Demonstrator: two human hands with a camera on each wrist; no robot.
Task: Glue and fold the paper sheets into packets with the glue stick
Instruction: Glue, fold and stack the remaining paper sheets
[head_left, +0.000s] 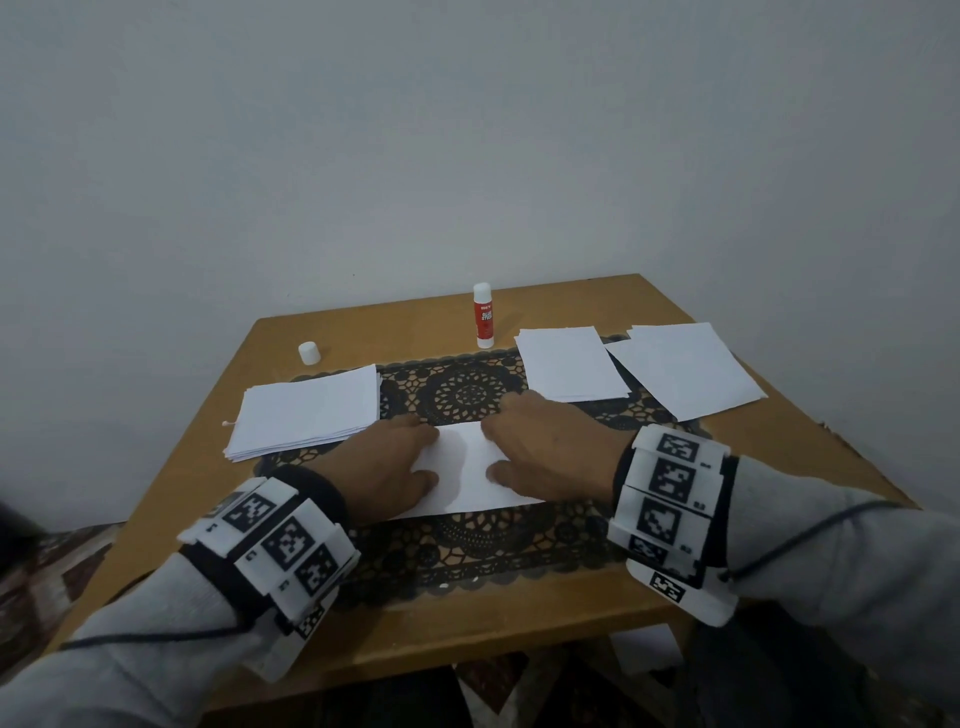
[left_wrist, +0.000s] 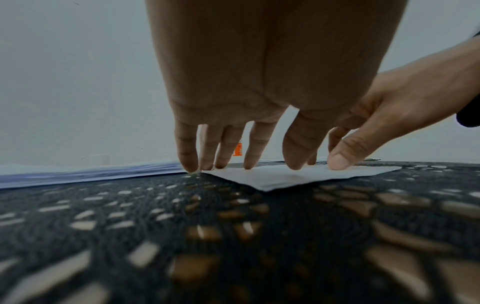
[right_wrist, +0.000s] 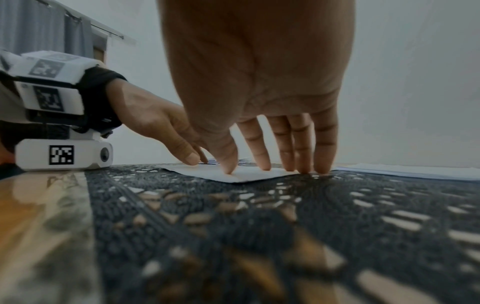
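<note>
- A folded white paper sheet (head_left: 467, 475) lies on the black lace mat (head_left: 467, 551), nearest the viewer.
- Left hand (head_left: 387, 465) and right hand (head_left: 545, 449), fingers straight, press it flat.
- Uncapped glue stick (head_left: 484, 316) stands at the wooden table's (head_left: 467, 629) far edge.

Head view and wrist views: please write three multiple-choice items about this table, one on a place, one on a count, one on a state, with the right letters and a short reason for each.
1. Where does the loose white cap lie?
A. on the bare table, left of the glue stick
B. on the glue stick
C. on a paper stack

2. How many piles of paper lie apart from the sheet under the hands?
A. one
B. three
C. five

3. How do the hands meet the sheet?
A. lifting it
B. crumpling it
C. pressing it flat with straight fingers

Answers:
1 A: the cap sits on the wood, away from the glue stick.
2 B: one pile left, two right.
3 C: left hand and right hand press fingertips down.
</note>
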